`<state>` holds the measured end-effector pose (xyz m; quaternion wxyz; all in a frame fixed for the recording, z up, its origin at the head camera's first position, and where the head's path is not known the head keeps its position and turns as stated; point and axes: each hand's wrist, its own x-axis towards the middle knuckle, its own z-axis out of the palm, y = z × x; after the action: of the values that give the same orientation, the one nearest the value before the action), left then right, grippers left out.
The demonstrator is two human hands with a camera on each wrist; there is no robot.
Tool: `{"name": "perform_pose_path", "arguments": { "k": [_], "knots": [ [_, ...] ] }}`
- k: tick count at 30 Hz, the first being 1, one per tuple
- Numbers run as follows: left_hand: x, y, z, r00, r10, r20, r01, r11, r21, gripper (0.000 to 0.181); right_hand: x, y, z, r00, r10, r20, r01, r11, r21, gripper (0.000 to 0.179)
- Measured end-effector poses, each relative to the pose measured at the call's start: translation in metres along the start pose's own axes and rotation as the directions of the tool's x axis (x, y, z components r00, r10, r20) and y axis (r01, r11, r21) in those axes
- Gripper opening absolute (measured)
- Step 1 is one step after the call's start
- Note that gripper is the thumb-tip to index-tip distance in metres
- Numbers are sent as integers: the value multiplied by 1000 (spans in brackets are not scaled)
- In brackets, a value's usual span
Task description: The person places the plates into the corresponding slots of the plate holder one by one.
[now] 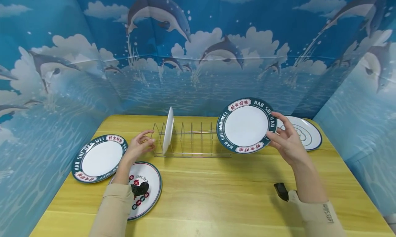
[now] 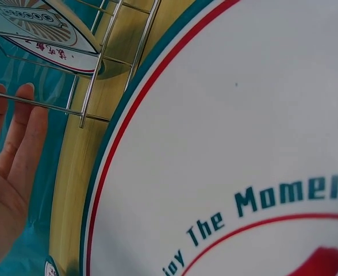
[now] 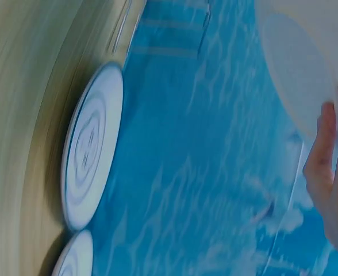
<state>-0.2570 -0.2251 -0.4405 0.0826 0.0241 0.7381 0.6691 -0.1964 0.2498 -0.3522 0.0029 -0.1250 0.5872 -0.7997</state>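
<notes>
My right hand (image 1: 289, 140) pinches the right edge of a white plate with a dark green lettered rim (image 1: 245, 125), raised above the table and tilted to face me. In the right wrist view that plate (image 3: 298, 69) is pale and blurred. My left hand (image 1: 140, 146) is at the left end of a wire dish rack (image 1: 198, 155). In the left wrist view its fingers (image 2: 28, 132) lie against a rack wire; the thumb is out of sight there. One white plate (image 1: 168, 132) stands on edge in the rack near its left end.
On the table (image 1: 210, 192), a green-rimmed plate (image 1: 102, 159) lies at left, overlapping a plate with red lettering (image 1: 151, 182) under my left forearm. Behind my right hand lies a plate with ring lines (image 1: 309, 132). A dolphin-printed curtain (image 1: 198, 85) surrounds the table.
</notes>
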Motion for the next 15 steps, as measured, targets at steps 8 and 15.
{"name": "perform_pose_path", "arguments": {
  "k": [8, 15],
  "knots": [
    [0, 0, -2, 1000, 22, 16, -22, 1000, 13, 41, 28, 10, 43, 996, 85, 17, -85, 996, -30, 60],
    [0, 0, -3, 999, 27, 24, -27, 1000, 7, 38, 46, 18, 79, 986, 163, 34, -159, 982, -100, 61]
  ]
}}
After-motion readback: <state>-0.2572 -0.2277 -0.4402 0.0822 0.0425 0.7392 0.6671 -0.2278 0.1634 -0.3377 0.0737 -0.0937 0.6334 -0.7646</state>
